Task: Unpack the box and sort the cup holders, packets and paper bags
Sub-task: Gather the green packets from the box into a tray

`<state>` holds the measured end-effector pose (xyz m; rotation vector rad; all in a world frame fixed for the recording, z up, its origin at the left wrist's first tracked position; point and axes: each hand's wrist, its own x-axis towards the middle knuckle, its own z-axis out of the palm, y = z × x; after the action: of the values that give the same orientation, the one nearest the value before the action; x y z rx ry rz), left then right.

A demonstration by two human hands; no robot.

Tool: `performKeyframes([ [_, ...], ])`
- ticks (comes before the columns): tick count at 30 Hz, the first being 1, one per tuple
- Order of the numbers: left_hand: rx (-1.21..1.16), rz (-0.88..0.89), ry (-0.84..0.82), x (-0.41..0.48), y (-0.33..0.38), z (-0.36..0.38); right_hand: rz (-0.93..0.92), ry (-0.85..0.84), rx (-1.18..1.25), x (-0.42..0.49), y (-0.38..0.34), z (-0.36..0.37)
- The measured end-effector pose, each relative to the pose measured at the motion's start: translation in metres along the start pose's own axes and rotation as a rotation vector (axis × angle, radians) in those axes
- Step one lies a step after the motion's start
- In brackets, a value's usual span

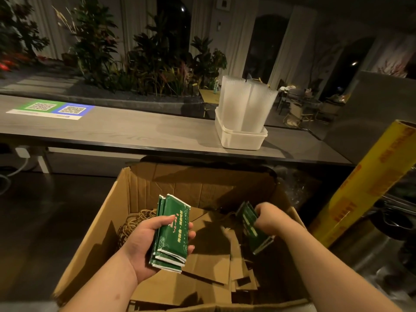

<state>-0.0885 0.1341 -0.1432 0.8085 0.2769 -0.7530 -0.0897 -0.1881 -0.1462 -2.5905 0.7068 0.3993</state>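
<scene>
L hand (144,242) palm-up, R hand (267,218) round pkts (174,230)

Two bunches of green packets (173,230) were held over the open cardboard box (96,233); brown paper bags (202,266) were laid flat inside.

Dim, warm indoor light. The left hand (146,242) and right hand (267,218) throw dark shadows on the cardboard inside the box (108,221). The right hand's packets (249,224) smear with motion. The counter (135,129) bows at the wide-angle edges, and the far room is murky and grainy.
</scene>
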Motion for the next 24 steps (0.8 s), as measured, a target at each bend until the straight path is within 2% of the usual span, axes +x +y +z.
performKeyframes([
  [3, -0.031, 0.026, 0.039, -0.003, 0.000, 0.003, -0.100, -0.131, 0.566, -0.035, -0.028, -0.008],
  [5, -0.038, 0.036, 0.068, -0.006, 0.001, 0.004, -0.163, -0.239, 0.840, -0.054, -0.047, -0.005],
  [8, -0.025, 0.016, 0.070, -0.010, 0.002, 0.006, -0.216, -0.403, 1.042, -0.068, -0.072, 0.014],
  [10, -0.014, 0.003, 0.051, -0.013, 0.003, 0.007, -0.242, -0.443, 1.095, -0.074, -0.087, 0.032],
  [13, 0.001, 0.030, 0.036, -0.011, 0.002, 0.004, -0.266, -0.329, 1.027, -0.082, -0.106, 0.059],
  [17, 0.038, 0.027, 0.063, -0.005, 0.001, 0.003, -0.395, -0.041, 0.582, -0.086, -0.117, 0.074],
  [19, 0.029, 0.030, 0.069, -0.003, 0.001, 0.002, -0.420, 0.005, 0.459, -0.075, -0.111, 0.067],
  [22, -0.018, 0.060, 0.064, -0.003, 0.000, 0.003, -0.231, 0.095, 0.392, -0.030, -0.077, 0.045],
  [24, -0.034, 0.062, 0.062, -0.003, -0.001, 0.003, -0.058, 0.137, 0.236, 0.004, -0.041, 0.035],
])
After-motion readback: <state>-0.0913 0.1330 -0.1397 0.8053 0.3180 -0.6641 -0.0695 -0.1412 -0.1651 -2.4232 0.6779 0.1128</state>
